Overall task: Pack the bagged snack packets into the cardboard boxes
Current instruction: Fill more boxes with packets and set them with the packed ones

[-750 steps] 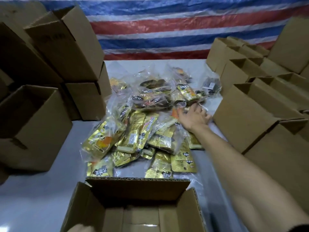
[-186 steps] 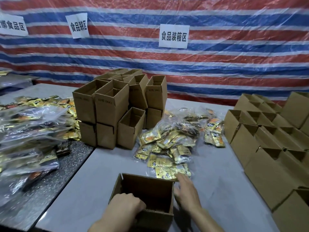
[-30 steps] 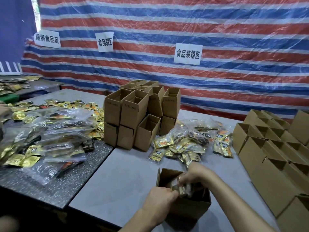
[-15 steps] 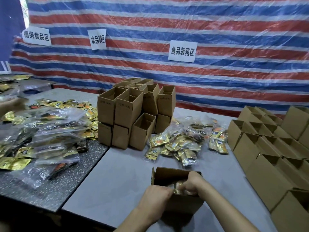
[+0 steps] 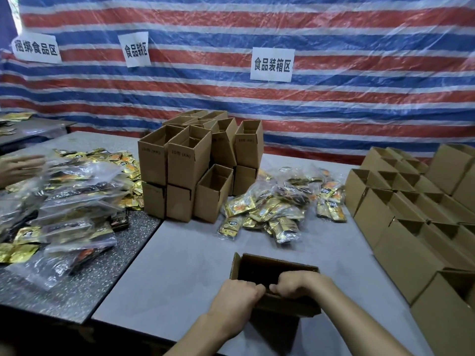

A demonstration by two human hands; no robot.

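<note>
An open cardboard box [image 5: 273, 264] stands on the grey table [image 5: 180, 268] right in front of me. My left hand [image 5: 236, 296] and my right hand [image 5: 300, 283] sit side by side at its near rim, with the fingers of both curled over the edge into the box. The fingertips are hidden inside, and the box interior looks dark. A pile of bagged snack packets [image 5: 270, 209], gold sachets in clear plastic, lies on the table beyond the box.
Open boxes [image 5: 187, 170] are stacked at the back centre-left. Rows of more open boxes [image 5: 401, 214] line the right side. A speckled table [image 5: 77, 286] on the left carries many bagged packets [image 5: 72, 199], with another person's hand [image 5: 18, 168] over them.
The clear bag that my right hand was pushing into the box has gone out of sight inside. Both hands have come together at the near rim.
</note>
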